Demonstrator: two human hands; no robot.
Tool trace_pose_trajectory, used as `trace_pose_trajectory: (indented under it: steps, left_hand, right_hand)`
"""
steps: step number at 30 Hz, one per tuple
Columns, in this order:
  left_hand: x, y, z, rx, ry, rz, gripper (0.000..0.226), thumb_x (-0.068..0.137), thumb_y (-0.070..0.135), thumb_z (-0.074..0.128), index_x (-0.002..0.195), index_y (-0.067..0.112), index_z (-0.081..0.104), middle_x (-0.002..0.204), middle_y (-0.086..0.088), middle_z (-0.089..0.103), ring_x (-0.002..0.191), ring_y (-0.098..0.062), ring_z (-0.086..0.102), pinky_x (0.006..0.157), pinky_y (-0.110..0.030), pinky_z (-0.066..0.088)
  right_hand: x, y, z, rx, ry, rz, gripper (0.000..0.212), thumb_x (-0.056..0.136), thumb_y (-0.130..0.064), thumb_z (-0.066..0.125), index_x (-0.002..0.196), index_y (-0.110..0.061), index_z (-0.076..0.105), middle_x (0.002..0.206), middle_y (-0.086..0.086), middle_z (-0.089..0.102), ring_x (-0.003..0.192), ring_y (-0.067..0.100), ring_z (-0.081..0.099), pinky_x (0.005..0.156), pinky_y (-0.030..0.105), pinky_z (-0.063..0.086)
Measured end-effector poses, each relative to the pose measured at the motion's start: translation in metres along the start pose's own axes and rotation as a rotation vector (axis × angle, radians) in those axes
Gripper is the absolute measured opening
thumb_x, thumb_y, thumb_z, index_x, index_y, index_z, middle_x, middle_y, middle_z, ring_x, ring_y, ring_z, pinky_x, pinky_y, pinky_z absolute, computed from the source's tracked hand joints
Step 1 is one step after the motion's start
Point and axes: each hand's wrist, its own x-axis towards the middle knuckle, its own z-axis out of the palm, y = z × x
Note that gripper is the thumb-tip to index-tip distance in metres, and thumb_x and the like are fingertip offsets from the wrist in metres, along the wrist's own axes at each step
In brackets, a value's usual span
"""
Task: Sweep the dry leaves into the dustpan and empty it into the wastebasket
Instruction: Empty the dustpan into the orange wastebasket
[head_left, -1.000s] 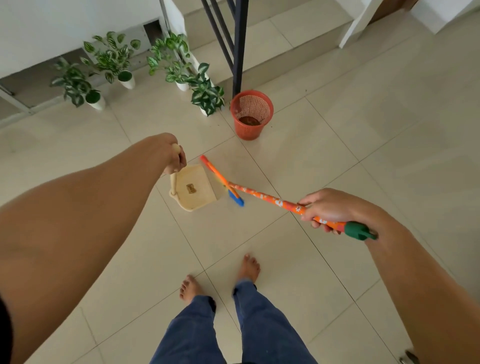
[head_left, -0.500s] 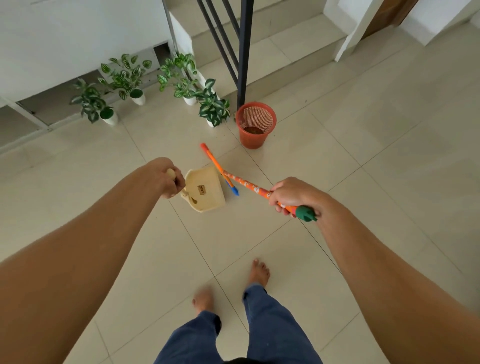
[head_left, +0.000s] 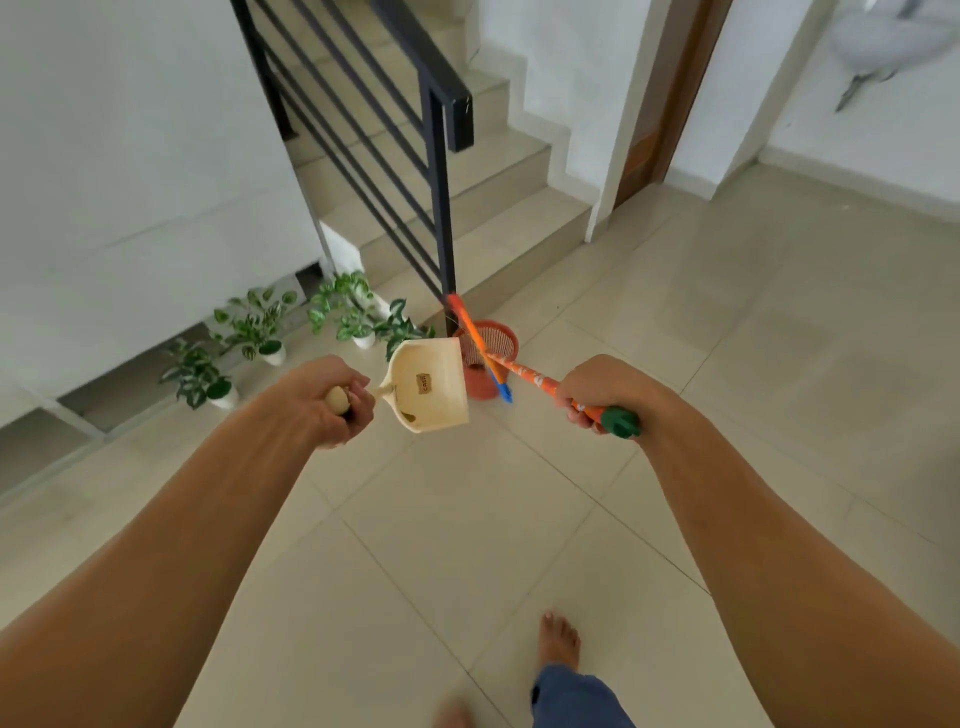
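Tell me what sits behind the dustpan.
The red wastebasket stands behind the dustpan, which covers its left edge. A potted plant shows leaves above the pan; its pot is hidden.

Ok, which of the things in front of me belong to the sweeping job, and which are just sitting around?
Part of the job:
dustpan, held by the left hand
broom, held by the right hand
wastebasket

Just lying about:
potted plants
stair railing
stairs
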Motion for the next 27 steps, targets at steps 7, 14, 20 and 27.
trace_pose_trajectory:
  steps: [7, 14, 20, 27]
  left_hand:
    - [-0.006, 0.032, 0.051, 0.193, 0.006, 0.162, 0.012, 0.103, 0.007, 0.041, 0.093, 0.005, 0.048, 0.066, 0.001, 0.04, 0.029, -0.003, 0.038, 0.024, -0.013, 0.029]
    - [0.03, 0.035, 0.119, 0.479, 0.138, 0.332, 0.014, 0.101, 0.003, 0.042, 0.095, 0.009, 0.052, 0.064, 0.0, 0.045, 0.033, -0.001, 0.039, 0.03, -0.009, 0.031]
    - [0.087, 0.024, 0.154, 0.732, 0.218, 0.489, 0.009, 0.101, 0.004, 0.045, 0.107, 0.003, 0.052, 0.069, -0.007, 0.044, 0.053, -0.013, 0.038, 0.042, -0.021, 0.031]
    - [0.121, 0.018, 0.183, 0.944, 0.324, 0.585, 0.019, 0.095, 0.007, 0.048, 0.111, 0.016, 0.051, 0.075, -0.012, 0.053, 0.07, -0.026, 0.051, 0.061, -0.036, 0.042]
  right_hand:
    - [0.003, -0.01, -0.029, 0.279, 0.131, -0.022, 0.016, 0.081, 0.007, 0.048, 0.073, -0.001, 0.059, 0.058, 0.01, 0.05, 0.035, 0.012, 0.042, 0.036, 0.016, 0.032]
    - [0.051, -0.017, -0.047, 0.59, 0.148, 0.011, 0.016, 0.088, 0.005, 0.05, 0.078, -0.003, 0.059, 0.069, 0.01, 0.055, 0.048, 0.011, 0.048, 0.033, 0.015, 0.035]
    - [0.098, -0.019, -0.079, 0.825, 0.028, 0.018, 0.014, 0.091, 0.006, 0.048, 0.085, -0.002, 0.059, 0.071, 0.011, 0.054, 0.042, 0.007, 0.05, 0.032, 0.014, 0.037]
    - [0.139, -0.013, -0.115, 0.853, -0.085, 0.075, 0.012, 0.091, 0.006, 0.049, 0.088, 0.0, 0.059, 0.063, 0.008, 0.055, 0.03, 0.004, 0.046, 0.029, 0.014, 0.036]
